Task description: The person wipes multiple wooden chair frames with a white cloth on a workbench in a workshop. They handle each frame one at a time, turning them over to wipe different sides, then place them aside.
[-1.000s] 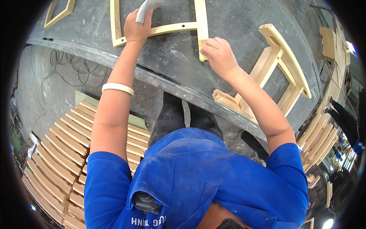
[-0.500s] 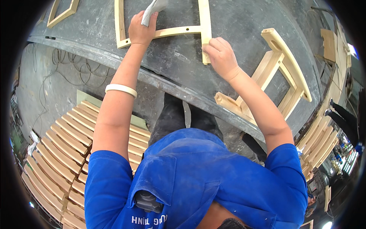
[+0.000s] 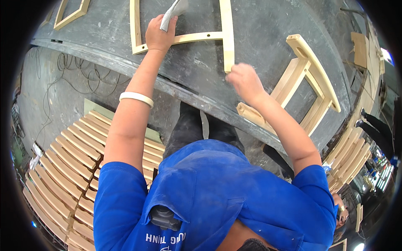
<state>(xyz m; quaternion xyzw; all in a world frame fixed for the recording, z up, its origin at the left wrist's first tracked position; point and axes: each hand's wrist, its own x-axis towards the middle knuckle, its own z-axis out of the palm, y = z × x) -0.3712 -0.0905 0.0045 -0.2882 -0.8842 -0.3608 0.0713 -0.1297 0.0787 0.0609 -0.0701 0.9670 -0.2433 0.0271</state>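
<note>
A pale wooden chair frame (image 3: 228, 42) lies on the grey worktable, its curved crosspiece (image 3: 197, 37) running between two long side pieces. My left hand (image 3: 160, 35) is over the crosspiece near its left end, closed on a bent grey-white sheet of sandpaper (image 3: 169, 16) that sticks up between thumb and fingers. Just off the near end of the right side piece is my right hand (image 3: 247, 81), its fingers curled together and blurred. Whatever it may hold is hidden.
On the table (image 3: 197, 83) to the right stands another wooden frame (image 3: 320, 75); part of a third frame (image 3: 75, 19) lies far left. Rows of curved wooden slats (image 3: 63, 167) are stacked below left. Cables (image 3: 83, 71) lie on the floor. People are at the right edge.
My right hand has slid toward me along the right side piece and past its end. My left hand and the chair frame have shifted slightly to the right in view.
</note>
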